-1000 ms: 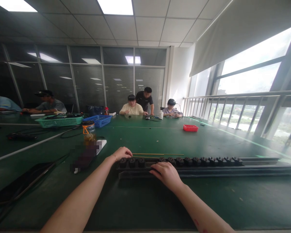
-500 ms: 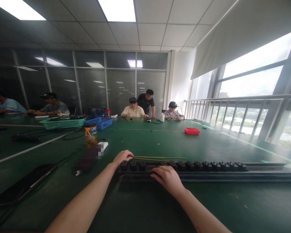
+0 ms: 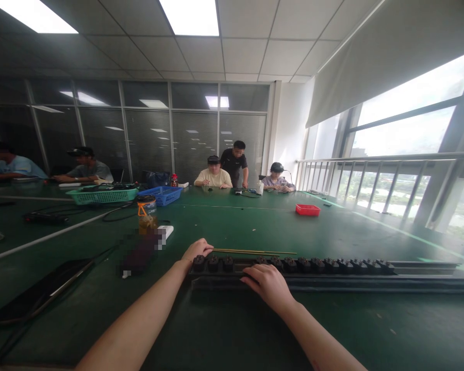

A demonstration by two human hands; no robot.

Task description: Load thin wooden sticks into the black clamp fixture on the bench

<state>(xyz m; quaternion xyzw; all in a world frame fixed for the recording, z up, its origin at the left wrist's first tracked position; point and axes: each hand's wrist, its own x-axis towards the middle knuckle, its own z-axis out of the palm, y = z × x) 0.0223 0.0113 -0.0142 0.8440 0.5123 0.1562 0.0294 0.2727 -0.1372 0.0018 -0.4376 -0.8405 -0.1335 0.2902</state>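
A long black rail lies across the table in front of me, carrying a row of small black plug-like blocks with metal prongs on top. Behind the rail, two thin yellow rods lie nearly parallel to it. My left hand reaches past the rail's left end, its fingertips closed at the left ends of the rods. With fingers over the top and thumb on the near side, my right hand grips the rail beside a gap in the row. Its fingers partly cover the blocks there.
To my left are a dark tablet-like slab, a blurred dark pouch and a jar with an orange handle. Farther off stand a green basket, a blue basket and a red tray. Several people are around the table.
The view has shifted very slightly. Both my hands keep their places at the rods and the rail. Across the table, a seated person's hand has drawn back from the small dark item.
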